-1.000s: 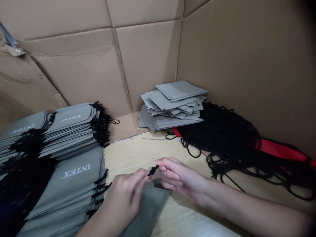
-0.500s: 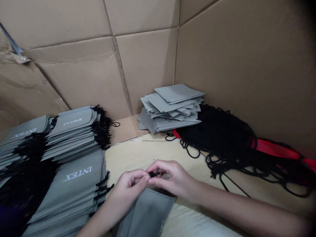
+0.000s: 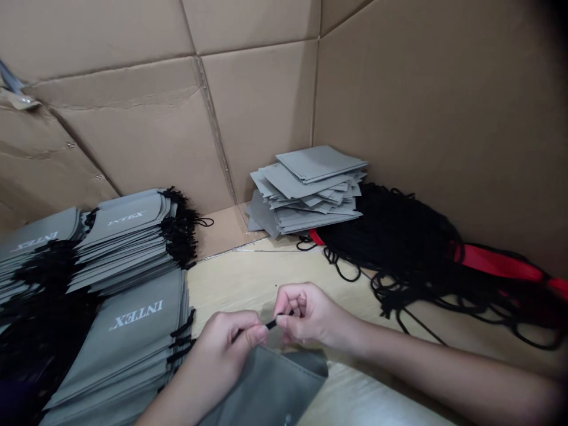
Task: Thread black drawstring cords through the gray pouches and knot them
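Note:
Between my two hands a short piece of black cord (image 3: 271,325) is stretched. My left hand (image 3: 233,340) is closed, pinching one end of the cord between thumb and forefinger. Fingers curled, my right hand (image 3: 306,316) pinches the cord's other end, a little higher and to the right. Just below the hands hangs a grey fabric pouch (image 3: 270,390) with a stitched upper edge; its lower part runs out of view. Whether the left fingers also grip the pouch is hidden.
On the left stand piles of grey pouches (image 3: 133,331) printed INTEX, with black cord ends. A stack of plain grey pouches (image 3: 315,189) is at the back. Bundled black cords (image 3: 399,236) with a red band (image 3: 497,263) lie right. Cardboard walls (image 3: 257,100) enclose the table (image 3: 235,272).
My hands have moved apart, the right one going right, and more cord shows between them. The pouch below has swung slightly right and its top edge bulges more.

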A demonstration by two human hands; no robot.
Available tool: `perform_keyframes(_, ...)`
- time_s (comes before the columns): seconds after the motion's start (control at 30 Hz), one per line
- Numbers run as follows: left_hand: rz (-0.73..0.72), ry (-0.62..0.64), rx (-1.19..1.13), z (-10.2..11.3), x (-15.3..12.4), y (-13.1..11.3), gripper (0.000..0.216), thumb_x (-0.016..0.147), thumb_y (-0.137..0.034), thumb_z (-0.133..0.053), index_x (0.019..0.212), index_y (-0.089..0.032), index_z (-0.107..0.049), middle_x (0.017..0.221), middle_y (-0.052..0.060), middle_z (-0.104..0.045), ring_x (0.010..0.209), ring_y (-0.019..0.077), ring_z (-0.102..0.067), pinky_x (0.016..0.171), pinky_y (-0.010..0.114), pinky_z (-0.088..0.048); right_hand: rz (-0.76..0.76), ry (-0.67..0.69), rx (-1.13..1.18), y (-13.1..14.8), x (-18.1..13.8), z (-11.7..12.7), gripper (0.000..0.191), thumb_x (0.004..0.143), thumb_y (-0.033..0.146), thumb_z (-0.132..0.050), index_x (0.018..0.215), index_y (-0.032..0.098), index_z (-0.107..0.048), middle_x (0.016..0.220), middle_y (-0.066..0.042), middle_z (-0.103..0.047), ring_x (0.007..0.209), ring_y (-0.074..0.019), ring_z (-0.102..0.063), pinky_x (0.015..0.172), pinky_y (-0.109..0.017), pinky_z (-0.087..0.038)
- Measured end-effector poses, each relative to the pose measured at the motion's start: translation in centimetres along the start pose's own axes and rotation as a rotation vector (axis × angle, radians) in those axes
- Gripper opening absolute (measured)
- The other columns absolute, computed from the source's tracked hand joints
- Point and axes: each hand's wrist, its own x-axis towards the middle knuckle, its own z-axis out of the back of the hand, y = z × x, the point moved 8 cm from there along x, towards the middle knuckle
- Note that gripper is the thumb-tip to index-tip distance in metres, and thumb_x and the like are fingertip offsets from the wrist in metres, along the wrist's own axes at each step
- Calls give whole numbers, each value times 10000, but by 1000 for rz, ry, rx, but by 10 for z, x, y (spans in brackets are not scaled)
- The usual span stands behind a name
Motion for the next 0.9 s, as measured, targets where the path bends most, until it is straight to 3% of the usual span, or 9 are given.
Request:
perform_keyframes(0.13, 31, 57, -76, -7, 5, 9, 340, 820, -445, -462, 721, -142, -581, 608, -26, -453, 575, 114, -363, 546, 218, -269, 8, 68, -17, 2, 3, -3, 323, 638, 370, -758, 760, 126, -585, 599, 22, -607, 488, -60, -505, 455, -178, -399)
perform_keyframes(0.23, -23, 31, -160, -6, 8, 7, 390, 805, -505, -482, 722, -140, -593, 639, -10, -506, 578, 115, -378, 545, 219, -277, 27, 94, 13, 6, 5, -4, 381, 678, 422, -722, 876, 126, -589, 658, -1, -631, 501, -75, -536, 489, -203, -426)
perform_keyframes(0.4, -36, -32, -253, 0, 9, 8, 439, 791, -556, -493, 691, -137, -580, 609, -30, -437, 589, 110, -347, 556, 217, -258, 103, 4, -111, 14, 3, 4, 442, 852, 582, -415, 880, 158, -538, 593, 27, -557, 435, -76, -469, 422, -195, -348)
perform_keyframes(0.57, -32, 52, -354, -8, 8, 9, 449, 802, -564, -480, 647, -150, -557, 571, -55, -349, 568, 100, -303, 569, 211, -269, 131, 18, -387, 12, -5, -4, 320, 768, 475, -623, 781, 166, -542, 626, 28, -555, 546, -90, -458, 477, -193, -321)
perform_keyframes(0.77, -17, 113, -339, -15, 7, 12, 443, 814, -544, -478, 654, -147, -593, 562, -50, -381, 569, 104, -342, 588, 205, -300, 94, 63, -317, 12, -9, -12, 336, 806, 444, -587, 661, 141, -586, 488, 71, -397, 461, -63, -307, 429, -208, -191)
perform_keyframes(0.9, -26, 100, -276, -15, 6, 8, 444, 811, -550, -472, 668, -147, -591, 581, -35, -443, 581, 112, -374, 582, 205, -309, -78, 124, 12, 4, -9, -19, 320, 783, 366, -598, 554, 151, -534, 405, 90, -312, 380, -56, -218, 398, -231, -114)
